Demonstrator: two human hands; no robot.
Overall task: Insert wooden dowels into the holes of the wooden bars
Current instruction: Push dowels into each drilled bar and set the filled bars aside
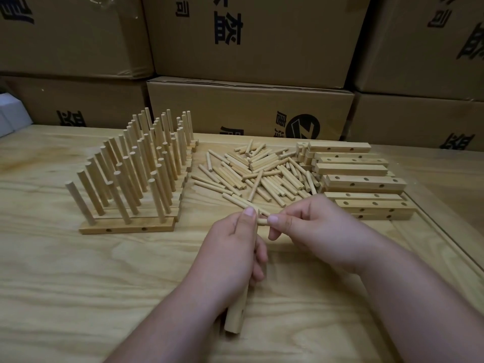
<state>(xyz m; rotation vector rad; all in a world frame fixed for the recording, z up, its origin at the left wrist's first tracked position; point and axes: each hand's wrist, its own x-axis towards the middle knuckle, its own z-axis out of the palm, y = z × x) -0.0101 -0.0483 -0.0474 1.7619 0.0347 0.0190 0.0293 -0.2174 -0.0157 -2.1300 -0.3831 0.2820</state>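
Fingers of the left hand (230, 247) curl round a wooden bar (235, 314), held end-on toward the right hand (311, 229), which pinches a dowel (262, 221) at the bar's upper end, probably lining it up with a hole. Just beyond both hands lies the loose dowel pile (262, 171) on the worktop (78, 297). Beyond the right hand sit stacked empty bars (364, 183); beyond the left, finished bars (128, 226) bristle with upright dowels. Cardboard boxes (248, 106), closed, contents unseen, wall the back.
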